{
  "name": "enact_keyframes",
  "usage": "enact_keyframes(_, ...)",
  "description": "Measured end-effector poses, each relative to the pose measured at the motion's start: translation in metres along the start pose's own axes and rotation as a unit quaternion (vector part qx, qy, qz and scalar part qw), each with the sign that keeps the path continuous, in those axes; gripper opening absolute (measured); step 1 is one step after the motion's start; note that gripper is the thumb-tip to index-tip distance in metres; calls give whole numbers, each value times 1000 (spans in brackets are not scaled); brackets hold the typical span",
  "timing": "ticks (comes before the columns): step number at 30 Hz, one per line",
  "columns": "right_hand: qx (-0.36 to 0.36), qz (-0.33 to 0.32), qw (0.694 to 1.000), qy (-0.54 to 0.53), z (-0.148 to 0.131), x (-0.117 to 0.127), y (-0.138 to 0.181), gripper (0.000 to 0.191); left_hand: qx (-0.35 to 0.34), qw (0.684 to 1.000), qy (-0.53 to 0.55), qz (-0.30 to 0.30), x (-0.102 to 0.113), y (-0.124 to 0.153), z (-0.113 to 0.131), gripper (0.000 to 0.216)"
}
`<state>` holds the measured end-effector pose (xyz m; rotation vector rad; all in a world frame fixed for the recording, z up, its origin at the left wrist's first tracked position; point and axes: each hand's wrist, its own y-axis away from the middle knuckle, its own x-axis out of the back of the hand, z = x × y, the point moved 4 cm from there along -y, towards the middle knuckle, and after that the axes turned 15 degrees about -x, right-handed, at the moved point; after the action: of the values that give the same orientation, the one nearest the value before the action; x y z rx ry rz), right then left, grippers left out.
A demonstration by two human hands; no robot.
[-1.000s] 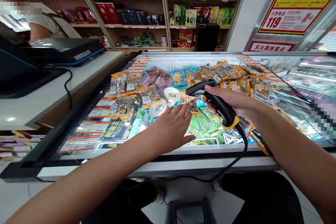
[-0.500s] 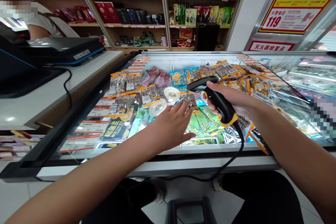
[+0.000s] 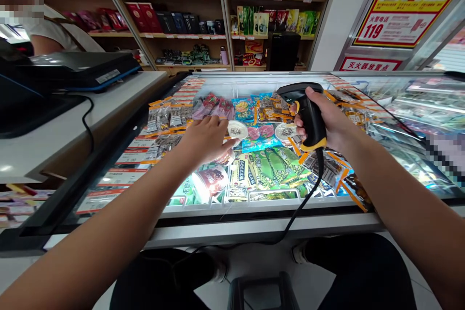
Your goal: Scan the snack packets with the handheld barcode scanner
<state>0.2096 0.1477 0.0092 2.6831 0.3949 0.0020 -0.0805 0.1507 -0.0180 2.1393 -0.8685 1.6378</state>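
In my right hand [image 3: 332, 121] is a black and yellow barcode scanner [image 3: 313, 123], raised over the glass top of a display freezer [image 3: 203, 223]. Its cable drops toward my lap. My left hand [image 3: 207, 138] lies palm down over the left middle of the glass, fingers stretched out. What is under its palm is hidden. Small orange-edged snack packets [image 3: 170, 117] are spread left of that hand. More such packets [image 3: 329, 167] lie beneath and around my right hand. Through the glass I see green ice-cream packs [image 3: 276, 164] and a round tub [image 3: 214, 179].
A counter [image 3: 119, 101] with a scale-like device [image 3: 87, 70] stands at the left, a person behind it. Shelves [image 3: 174, 34] of boxed goods line the back. A stool [image 3: 259, 290] is below, between my legs.
My left hand has slid left across the glass, and the packet by its fingers no longer shows there. My right hand has raised the scanner and moved it slightly right.
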Motion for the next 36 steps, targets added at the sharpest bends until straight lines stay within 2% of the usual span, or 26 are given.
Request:
enact_keyframes(2, 3, 4, 1000, 12, -1, -1, 0, 66, 20, 1000, -10, 10, -2, -1, -9, 61)
enact_keyframes(4, 7, 9, 1000, 19, -1, -1, 0, 67, 19, 999, 1, 36, -1, -8, -8, 60)
enact_keyframes(7, 8, 7, 1000, 12, 0, -2, -2, 66, -43, 996, 59, 60, 0, -27, 12, 66)
enact_keyframes(10, 6, -2, 1000, 2, 1, -3, -4, 63, -122, 985, 111, 44, -4, -46, 34, 67)
enact_keyframes(13, 3, -10, 1000, -11, 2, -3, -5, 60, -155, 977, 144, 26, -12, -55, 42, 66)
enact_keyframes(16, -3, -14, 1000, -12, 2, -3, -6, 62, -163, 974, 154, 20, -19, -54, 38, 64)
enact_keyframes(19, -5, -11, 1000, -14, 2, -1, -6, 62, -169, 976, 133, 32, -18, -51, 36, 65)
enact_keyframes(24, 2, -2, 1000, -18, 2, 0, -4, 63, -183, 975, 121, 45, 2, -43, 43, 52)
enact_keyframes(28, 2, 7, 1000, -13, 2, -1, -3, 64, -211, 965, 135, 83, 14, -34, 54, 37)
enact_keyframes(32, 3, 7, 1000, -14, 1, -2, -2, 66, -164, 971, 152, 82, 2, -32, 52, 60)
enact_keyframes(36, 2, 0, 1000, -18, 1, -1, -2, 66, -165, 969, 162, 86, -3, -36, 49, 46)
